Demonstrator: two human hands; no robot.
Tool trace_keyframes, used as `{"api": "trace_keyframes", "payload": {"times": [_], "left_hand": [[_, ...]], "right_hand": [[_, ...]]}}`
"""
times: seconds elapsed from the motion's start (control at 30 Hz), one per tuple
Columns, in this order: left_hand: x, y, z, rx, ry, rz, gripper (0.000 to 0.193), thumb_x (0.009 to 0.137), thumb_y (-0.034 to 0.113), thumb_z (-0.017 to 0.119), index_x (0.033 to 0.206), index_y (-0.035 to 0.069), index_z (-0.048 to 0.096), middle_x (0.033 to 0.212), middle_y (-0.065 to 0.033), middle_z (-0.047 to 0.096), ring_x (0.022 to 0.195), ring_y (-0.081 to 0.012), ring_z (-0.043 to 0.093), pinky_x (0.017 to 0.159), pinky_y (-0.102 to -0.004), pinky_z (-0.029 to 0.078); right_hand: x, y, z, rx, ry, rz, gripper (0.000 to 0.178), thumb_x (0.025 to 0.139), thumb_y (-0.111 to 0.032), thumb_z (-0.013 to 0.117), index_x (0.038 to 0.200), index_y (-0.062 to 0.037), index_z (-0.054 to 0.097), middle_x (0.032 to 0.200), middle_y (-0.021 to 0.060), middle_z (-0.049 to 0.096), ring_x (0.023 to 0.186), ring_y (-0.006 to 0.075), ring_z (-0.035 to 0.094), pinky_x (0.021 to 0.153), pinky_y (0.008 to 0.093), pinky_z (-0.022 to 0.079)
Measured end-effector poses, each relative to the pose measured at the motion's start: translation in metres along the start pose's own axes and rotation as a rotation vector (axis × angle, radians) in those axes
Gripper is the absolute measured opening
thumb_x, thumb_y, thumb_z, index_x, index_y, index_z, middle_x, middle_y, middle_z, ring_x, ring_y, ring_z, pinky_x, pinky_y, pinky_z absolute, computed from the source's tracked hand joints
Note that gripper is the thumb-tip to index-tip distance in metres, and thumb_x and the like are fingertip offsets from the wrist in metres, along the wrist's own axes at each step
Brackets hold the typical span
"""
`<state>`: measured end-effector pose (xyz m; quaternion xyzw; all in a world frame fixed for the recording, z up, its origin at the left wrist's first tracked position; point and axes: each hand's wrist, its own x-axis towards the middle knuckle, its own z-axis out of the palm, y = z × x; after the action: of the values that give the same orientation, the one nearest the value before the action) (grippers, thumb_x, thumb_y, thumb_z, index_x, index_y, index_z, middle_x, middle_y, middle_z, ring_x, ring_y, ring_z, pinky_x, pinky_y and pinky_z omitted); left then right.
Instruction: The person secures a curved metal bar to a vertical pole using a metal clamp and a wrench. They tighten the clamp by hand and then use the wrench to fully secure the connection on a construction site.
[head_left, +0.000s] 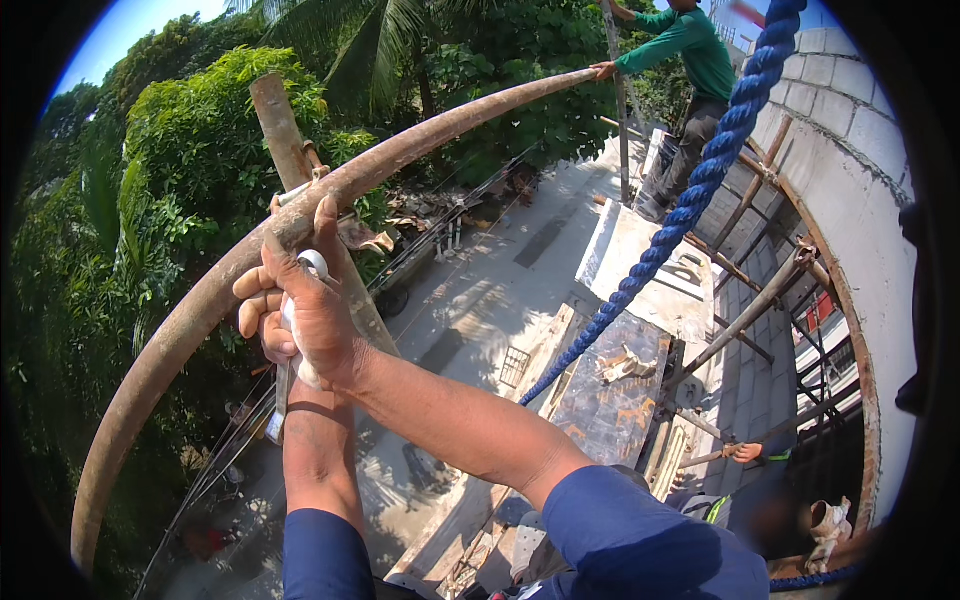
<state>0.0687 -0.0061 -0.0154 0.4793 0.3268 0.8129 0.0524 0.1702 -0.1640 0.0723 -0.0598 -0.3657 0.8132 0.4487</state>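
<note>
A long rusty scaffold pipe point(450, 128) crosses in front of me, bowed by the lens. It meets an upright pipe point(278, 125) at a clamp point(312, 165). Just below that joint my right hand point(325, 315) is closed around a metal wrench point(281, 395), whose pale ring end shows above the fist and whose shank hangs below it. Behind it, my left hand point(328, 225) reaches up to the joint, with a finger against the pipe's underside. Most of the left hand is hidden by the right, so its grip does not show.
A person in a green top point(680, 50) holds the pipe's far end. A thick blue rope point(690, 190) runs diagonally at my right. Scaffold poles point(745, 310) stand along the block wall point(835, 100). Another person's hand point(745, 452) grips a pole. Far below lies concrete ground point(480, 310).
</note>
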Motion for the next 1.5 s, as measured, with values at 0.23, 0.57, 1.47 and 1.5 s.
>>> {"api": "trace_keyframes", "payload": {"times": [0.23, 0.57, 1.47, 1.5], "left_hand": [[0.005, 0.013, -0.010, -0.116, -0.140, -0.123, 0.064, 0.095, 0.021, 0.072, 0.142, 0.004, 0.033, 0.132, -0.0115, 0.059, 0.116, -0.0177, 0.059, 0.104, -0.0336, 0.044], [0.008, 0.035, -0.011, -0.016, -0.122, -0.066, 0.060, 0.084, 0.026, 0.083, 0.123, 0.006, 0.042, 0.112, -0.0067, 0.063, 0.101, -0.0126, 0.059, 0.094, -0.0317, 0.049], [-0.007, 0.087, -0.016, -0.231, -0.058, -0.257, 0.097, 0.091, 0.043, 0.073, 0.157, -0.004, 0.019, 0.142, -0.0175, 0.050, 0.131, -0.0228, 0.050, 0.114, -0.0403, 0.037], [-0.008, 0.089, -0.017, -0.224, -0.071, -0.255, 0.098, 0.091, 0.042, 0.074, 0.157, -0.004, 0.019, 0.141, -0.0177, 0.051, 0.131, -0.0226, 0.050, 0.114, -0.0402, 0.037]], "right_hand": [[-0.043, -0.102, -0.068, -0.036, -0.005, -0.328, 0.047, 0.106, -0.046, 0.049, 0.102, -0.0019, 0.064, 0.072, 0.0118, 0.066, 0.040, 0.0070, 0.037, 0.040, 0.0215, 0.033], [-0.011, -0.029, -0.132, -0.548, 0.291, -0.075, 0.057, 0.084, -0.025, 0.086, 0.126, -0.0034, 0.055, 0.077, -0.0013, 0.060, 0.051, 0.0013, 0.047, 0.043, 0.0184, 0.031], [0.082, -0.074, -0.093, -1.335, 0.226, -0.666, 0.031, 0.091, -0.028, 0.068, 0.089, 0.0033, 0.066, 0.078, 0.0211, 0.071, 0.077, 0.0363, 0.073, 0.072, 0.0448, 0.057], [0.080, -0.073, -0.094, -1.279, 0.268, -0.630, 0.030, 0.091, -0.027, 0.069, 0.088, 0.0031, 0.065, 0.077, 0.0207, 0.071, 0.076, 0.0356, 0.073, 0.071, 0.0444, 0.057]]}}
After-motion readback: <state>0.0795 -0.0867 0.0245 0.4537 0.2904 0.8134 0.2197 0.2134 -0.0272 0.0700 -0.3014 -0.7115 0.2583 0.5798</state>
